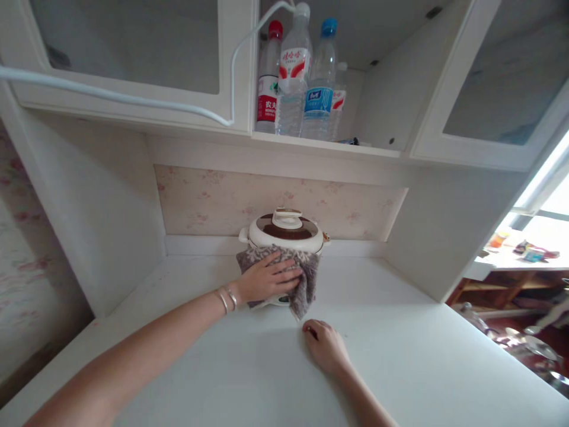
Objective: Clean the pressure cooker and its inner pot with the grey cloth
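Note:
A white rice cooker [288,237] with a brown ring on its lid stands at the back of the white counter. Over its front hangs a grey-brown patterned cloth [306,284]. My left hand [269,277], with bracelets at the wrist, lies flat on this cloth with fingers stretched and apart, pressing it against the cooker. The left thumb is hidden. Close to the cloth's lower corner, my right hand [326,344] rests on the counter, its fingers curled into a loose fist with nothing visible in it. The cloth covers most of the cooker's front panel.
The white counter [249,367] runs between two side panels. Overhead, an open cabinet shelf holds several plastic bottles [294,77] above the cooker. A white cable [146,101] hangs across the left cabinet door. Pots [528,350] stand low at the right.

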{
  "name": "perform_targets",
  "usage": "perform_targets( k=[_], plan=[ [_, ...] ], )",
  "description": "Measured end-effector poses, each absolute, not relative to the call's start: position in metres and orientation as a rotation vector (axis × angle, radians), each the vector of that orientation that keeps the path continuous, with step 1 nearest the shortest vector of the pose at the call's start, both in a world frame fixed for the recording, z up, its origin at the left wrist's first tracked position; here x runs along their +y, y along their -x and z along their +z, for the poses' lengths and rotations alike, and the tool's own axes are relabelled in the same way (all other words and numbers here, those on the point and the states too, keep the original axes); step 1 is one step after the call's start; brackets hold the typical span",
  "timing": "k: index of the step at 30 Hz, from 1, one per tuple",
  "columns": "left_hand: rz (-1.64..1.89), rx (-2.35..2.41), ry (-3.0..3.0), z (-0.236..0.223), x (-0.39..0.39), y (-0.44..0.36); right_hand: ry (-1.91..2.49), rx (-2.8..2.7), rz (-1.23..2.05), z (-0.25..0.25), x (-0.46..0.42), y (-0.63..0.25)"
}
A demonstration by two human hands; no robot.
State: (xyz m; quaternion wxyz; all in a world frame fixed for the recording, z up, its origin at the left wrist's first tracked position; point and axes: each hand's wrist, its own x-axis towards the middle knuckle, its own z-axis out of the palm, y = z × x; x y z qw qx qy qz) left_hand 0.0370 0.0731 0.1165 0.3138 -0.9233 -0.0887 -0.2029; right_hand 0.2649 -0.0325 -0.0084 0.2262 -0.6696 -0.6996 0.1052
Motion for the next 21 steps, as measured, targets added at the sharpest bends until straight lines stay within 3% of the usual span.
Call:
perform_targets(
  k=[7, 13, 21],
  plan=[
    [-0.487, -0.292, 2.435, 0.111, 0.051, -0.135, 1.829, -1.974, 0.205, -0.012, -0.032, -0.260],
    [0.168, -0.684, 2.882, 0.102, 0.053, -0.215, 1.822, -1.977, 0.207, -0.012, -0.033, -0.263],
    [-0.078, -0.906, 3.061, 0.119, 0.051, -0.291, 1.898, -1.974, 0.292, -0.011, -0.028, -0.265]
  ],
)
